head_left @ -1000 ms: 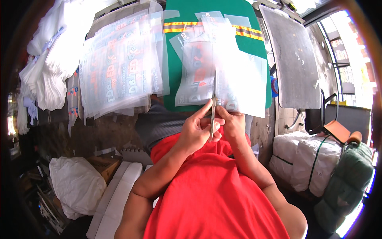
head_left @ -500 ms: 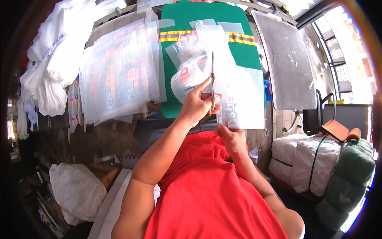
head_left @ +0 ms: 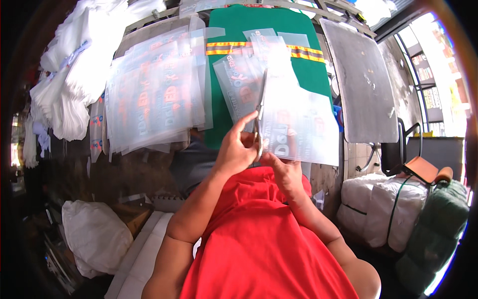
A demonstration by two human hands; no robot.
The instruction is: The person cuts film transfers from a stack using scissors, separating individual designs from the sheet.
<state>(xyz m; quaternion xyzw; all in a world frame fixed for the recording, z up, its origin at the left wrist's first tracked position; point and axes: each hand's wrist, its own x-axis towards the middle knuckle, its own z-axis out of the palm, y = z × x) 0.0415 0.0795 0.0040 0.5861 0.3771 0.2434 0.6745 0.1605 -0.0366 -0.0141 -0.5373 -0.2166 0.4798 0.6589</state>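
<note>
Sheet [head_left: 311,124] past grn board [head_left: 221,119] edge

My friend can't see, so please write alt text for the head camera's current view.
A left hand holds scissors at a translucent printed sheet while the right hand grips its near edge. The sheet is partly over a green tabletop; more printed sheets are piled to the left.

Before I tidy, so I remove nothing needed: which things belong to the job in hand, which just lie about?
Job: scissors in left hand; translucent printed sheet in right hand; green tabletop.
Lying about, seemingly: white sack; strapped white bales; green bundle.
</note>
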